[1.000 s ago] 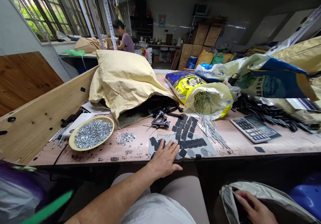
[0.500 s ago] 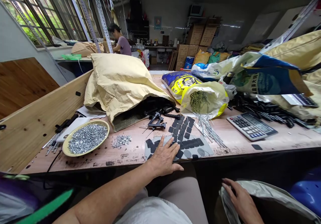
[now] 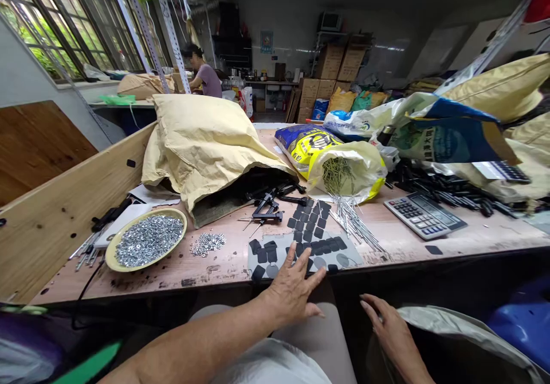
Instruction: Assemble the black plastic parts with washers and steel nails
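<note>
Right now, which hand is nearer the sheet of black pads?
Left hand, fingertips at the front edge of the sheet of black pads. Right hand is farther off, over a grey bag.

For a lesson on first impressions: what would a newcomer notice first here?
A bulging pale yellow paper sack dominates mid-bench, with long nails poking from a plastic bag to its right. Front left sits a dish of silvery washers; the left hand reaches over black pads.
</note>
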`<state>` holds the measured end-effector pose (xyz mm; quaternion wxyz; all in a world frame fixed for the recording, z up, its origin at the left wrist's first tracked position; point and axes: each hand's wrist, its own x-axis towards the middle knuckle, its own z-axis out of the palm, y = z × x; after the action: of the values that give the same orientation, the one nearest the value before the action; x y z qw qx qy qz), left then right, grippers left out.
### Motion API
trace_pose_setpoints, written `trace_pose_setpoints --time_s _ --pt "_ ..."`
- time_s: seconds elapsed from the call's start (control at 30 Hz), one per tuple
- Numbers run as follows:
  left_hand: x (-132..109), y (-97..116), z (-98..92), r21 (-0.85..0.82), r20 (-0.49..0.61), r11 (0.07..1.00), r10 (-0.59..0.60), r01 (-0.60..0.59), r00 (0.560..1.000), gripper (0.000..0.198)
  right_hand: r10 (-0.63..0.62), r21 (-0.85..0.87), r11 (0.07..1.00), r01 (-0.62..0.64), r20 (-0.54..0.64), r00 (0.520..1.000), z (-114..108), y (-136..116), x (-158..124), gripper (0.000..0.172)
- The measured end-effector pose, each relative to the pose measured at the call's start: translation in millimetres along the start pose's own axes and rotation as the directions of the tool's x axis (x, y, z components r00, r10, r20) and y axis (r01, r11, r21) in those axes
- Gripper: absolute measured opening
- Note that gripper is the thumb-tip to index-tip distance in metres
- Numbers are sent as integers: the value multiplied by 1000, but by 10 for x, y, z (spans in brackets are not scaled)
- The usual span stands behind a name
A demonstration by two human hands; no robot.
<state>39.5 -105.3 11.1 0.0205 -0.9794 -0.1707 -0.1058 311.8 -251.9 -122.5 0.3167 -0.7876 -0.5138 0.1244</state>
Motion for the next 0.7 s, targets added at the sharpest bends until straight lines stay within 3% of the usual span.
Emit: trace_pose_setpoints --time_s 0.1,0.2,0.33,0.47,0.57,0.7 --pt "-136 -23 -98 -84 -20 996 25 -26 999 77 -31 0 1000 31 -42 999 -81 -105 17 42" --pt "-130 -72 -79 -134 -4 989 -63 62 998 81 -126 -23 992 124 -125 984 -143 -357 114 39" --pt "28 -168 76 -121 38 974 -191 194 981 90 -374 -120 927 356 -206 904 -105 -919 385 30" --pt "114 -220 191 -94 35 971 -217 219 976 92 -511 -360 809 464 -42 859 35 -1397 677 32" --pt "107 -224 216 -100 29 973 -208 210 978 92 -497 -512 720 469 90 863 102 -1588 806 34" --pt "116 -221 193 -120 38 971 -203 207 978 94 -472 -581 652 488 193 860 82 -1710 866 34"
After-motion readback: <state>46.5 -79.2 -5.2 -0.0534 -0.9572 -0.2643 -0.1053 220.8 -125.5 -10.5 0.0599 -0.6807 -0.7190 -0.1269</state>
